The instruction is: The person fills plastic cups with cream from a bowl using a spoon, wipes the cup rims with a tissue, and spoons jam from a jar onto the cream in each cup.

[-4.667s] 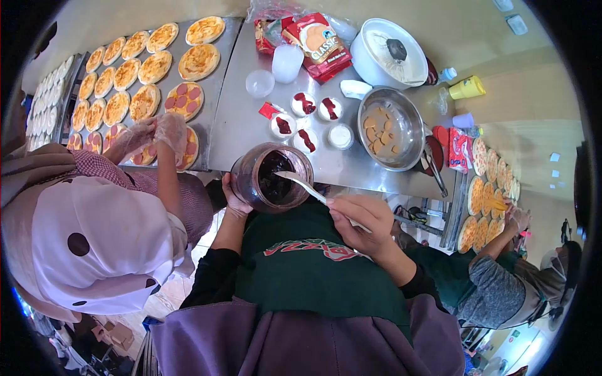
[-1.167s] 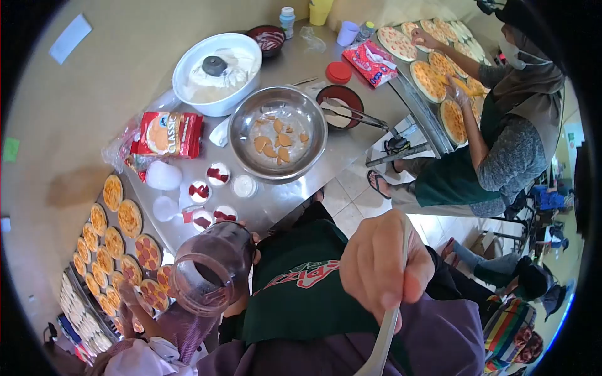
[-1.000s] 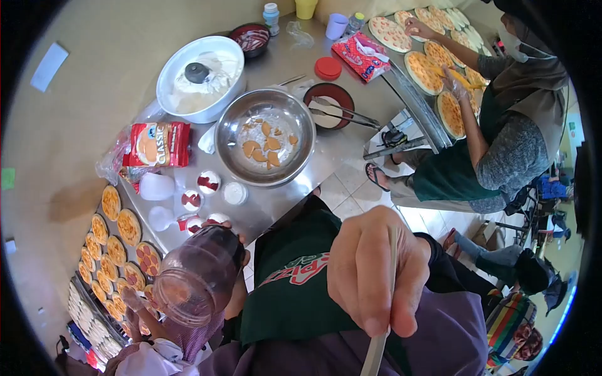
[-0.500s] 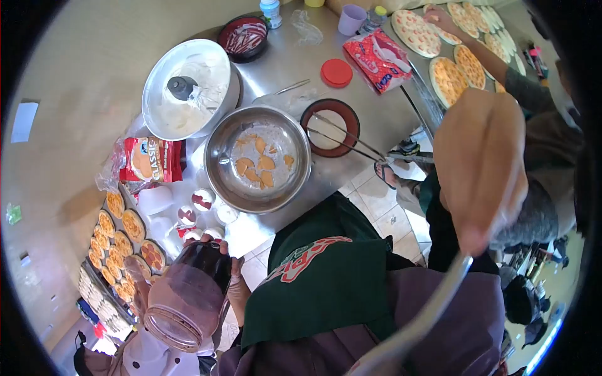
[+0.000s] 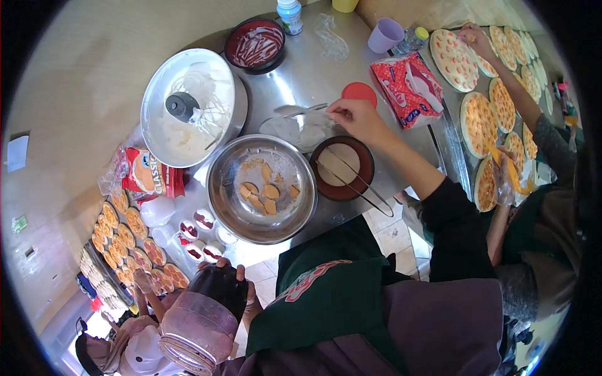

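Observation:
My left hand (image 5: 248,289) is wrapped round a large clear jar (image 5: 204,326) with dark jam inside, tilted at the table's front edge. Close to it stand small cups (image 5: 204,219) of white cream topped with red jam. My right hand (image 5: 357,119) reaches over the table, fingers pinched at the handle end of a utensil (image 5: 304,110) lying on clear plastic (image 5: 298,130). Just below that hand is a dark red bowl (image 5: 367,178) with tongs (image 5: 360,185) across it. A steel bowl (image 5: 216,216) holds broken biscuit pieces (image 5: 266,188).
A white tub (image 5: 233,116) of cream with a whisk and a red-lined bowl (image 5: 254,44) stand at the back. Biscuit packs (image 5: 150,172) lie left, a red tissue pack (image 5: 411,88) right. Co-workers' hands (image 5: 501,182) are over pizzas (image 5: 480,125) at right; another person (image 5: 141,344) is lower left.
My right hand has moved from the near right, where it held a pale spoon, out over the table to the utensil. My left hand still holds the tilted jar. The view has shifted.

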Tool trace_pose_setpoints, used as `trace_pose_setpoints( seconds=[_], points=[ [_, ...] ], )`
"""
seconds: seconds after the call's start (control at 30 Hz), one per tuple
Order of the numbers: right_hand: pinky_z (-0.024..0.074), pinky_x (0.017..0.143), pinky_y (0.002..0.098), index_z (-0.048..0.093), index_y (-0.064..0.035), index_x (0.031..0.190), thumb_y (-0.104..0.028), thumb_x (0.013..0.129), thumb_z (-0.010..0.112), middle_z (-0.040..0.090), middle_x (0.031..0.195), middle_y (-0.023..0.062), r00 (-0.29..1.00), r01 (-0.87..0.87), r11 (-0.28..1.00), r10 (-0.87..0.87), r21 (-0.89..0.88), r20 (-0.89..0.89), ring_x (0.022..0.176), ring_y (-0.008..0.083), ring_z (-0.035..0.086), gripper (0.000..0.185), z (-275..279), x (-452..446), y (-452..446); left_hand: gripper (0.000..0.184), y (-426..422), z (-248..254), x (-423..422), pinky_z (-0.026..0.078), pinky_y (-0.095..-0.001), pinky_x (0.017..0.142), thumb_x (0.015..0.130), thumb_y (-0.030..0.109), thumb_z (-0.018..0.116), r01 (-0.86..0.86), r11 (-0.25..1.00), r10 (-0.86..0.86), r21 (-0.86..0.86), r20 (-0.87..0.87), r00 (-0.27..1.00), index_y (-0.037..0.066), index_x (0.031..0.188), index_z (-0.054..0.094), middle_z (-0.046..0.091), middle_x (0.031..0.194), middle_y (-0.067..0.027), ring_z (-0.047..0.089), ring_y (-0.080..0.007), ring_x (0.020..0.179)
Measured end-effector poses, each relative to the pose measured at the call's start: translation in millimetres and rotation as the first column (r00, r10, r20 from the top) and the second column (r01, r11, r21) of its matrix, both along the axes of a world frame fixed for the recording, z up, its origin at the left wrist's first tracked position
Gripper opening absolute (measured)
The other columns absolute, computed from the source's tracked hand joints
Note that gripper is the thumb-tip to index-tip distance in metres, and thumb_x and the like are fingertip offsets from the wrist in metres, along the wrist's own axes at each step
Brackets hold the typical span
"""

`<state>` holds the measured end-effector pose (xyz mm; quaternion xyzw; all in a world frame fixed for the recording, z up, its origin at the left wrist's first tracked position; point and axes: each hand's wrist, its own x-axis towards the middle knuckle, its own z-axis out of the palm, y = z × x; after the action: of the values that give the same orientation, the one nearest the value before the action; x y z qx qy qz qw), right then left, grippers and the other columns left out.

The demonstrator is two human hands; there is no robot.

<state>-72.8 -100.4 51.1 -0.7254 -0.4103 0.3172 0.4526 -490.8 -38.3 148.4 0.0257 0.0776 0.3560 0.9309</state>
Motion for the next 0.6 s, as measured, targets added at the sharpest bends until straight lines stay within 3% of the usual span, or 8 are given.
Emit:
trace_pose_setpoints(
  seconds=[0.07,0.17,0.23,0.4,0.5,0.57,0.6],
  points=[
    [0.0478,0.063,0.0343,0.066,-0.0093,0.091,-0.016,0.079,0.063,0.066,0.080,0.0064,0.893,-0.085,0.996,0.063,0.030,0.445,0.072,0.0226,0.059,0.014,-7.6,-3.7,11.1,0.053,-1.9,1.7,2.5,0.050,-0.0550,0.058,0.087,0.041,0.053,-0.037,0.999,0.037,0.017,0.008,0.999,0.020,0.133,0.035,0.034,0.130,-0.0243,0.043,-0.0505,0.104],
    [0.0480,0.064,0.0379,0.067,-0.0115,0.084,-0.018,0.077,0.062,0.064,0.077,0.0059,0.871,-0.143,0.990,0.121,0.010,0.475,0.076,0.0249,0.058,0.011,-0.2,-9.6,24.7,0.053,-6.9,7.9,6.3,0.050,-0.0550,0.058,0.087,0.041,0.053,-0.085,0.996,0.084,0.039,0.021,0.996,0.021,0.133,0.035,0.033,0.130,-0.0240,0.043,-0.0505,0.104],
    [0.0480,0.064,0.0370,0.067,-0.0121,0.083,-0.018,0.077,0.062,0.064,0.077,0.0049,0.826,-0.210,0.978,0.183,-0.009,0.534,0.077,0.0234,0.057,0.010,-5.6,-6.5,29.2,0.052,-5.8,6.9,6.9,0.049,-0.0559,0.056,0.086,0.044,0.054,-0.043,0.999,0.043,0.017,0.021,0.999,0.027,0.132,0.037,0.033,0.133,-0.0202,0.039,-0.0513,0.108],
    [0.0481,0.067,0.0358,0.068,-0.0137,0.080,-0.018,0.073,0.061,0.065,0.078,0.0017,0.702,-0.347,0.925,0.366,-0.156,0.611,0.083,0.0211,0.056,0.011,-17.6,5.4,33.4,0.055,-3.4,-2.9,6.2,0.049,-0.0545,0.060,0.088,0.038,0.053,0.010,0.996,-0.017,0.090,0.077,0.997,0.021,0.136,0.033,0.028,0.136,-0.0186,0.038,-0.0468,0.111],
    [0.0475,0.072,0.0370,0.069,-0.0141,0.081,-0.017,0.072,0.060,0.066,0.084,0.0010,0.618,-0.430,0.894,0.396,-0.130,0.679,0.088,0.0219,0.055,0.013,-10.2,16.3,28.9,0.053,-8.0,-6.5,9.0,0.049,-0.0555,0.060,0.089,0.038,0.052,0.002,0.997,-0.008,0.071,0.088,0.996,0.021,0.136,0.034,0.028,0.136,-0.0187,0.038,-0.0473,0.111],
    [0.0458,0.082,0.0388,0.069,-0.0145,0.090,-0.017,0.072,0.061,0.064,0.102,0.0057,0.652,-0.336,0.914,0.400,-0.228,0.643,0.097,0.0257,0.055,0.020,4.6,29.4,25.0,0.053,-12.0,-4.8,12.6,0.049,-0.0567,0.060,0.089,0.038,0.051,-0.031,0.999,0.027,0.042,0.082,0.996,0.021,0.136,0.034,0.027,0.136,-0.0184,0.037,-0.0478,0.111],
    [0.0458,0.082,0.0388,0.069,-0.0145,0.090,-0.017,0.072,0.061,0.064,0.102,0.0057,0.647,-0.339,0.911,0.407,-0.234,0.645,0.097,0.0257,0.055,0.020,5.9,36.4,17.5,0.052,-13.1,-3.1,14.8,0.049,-0.0573,0.060,0.089,0.038,0.050,-0.046,0.999,0.044,0.028,0.078,0.996,0.021,0.136,0.034,0.027,0.136,-0.0183,0.037,-0.0480,0.111]
  ],
)
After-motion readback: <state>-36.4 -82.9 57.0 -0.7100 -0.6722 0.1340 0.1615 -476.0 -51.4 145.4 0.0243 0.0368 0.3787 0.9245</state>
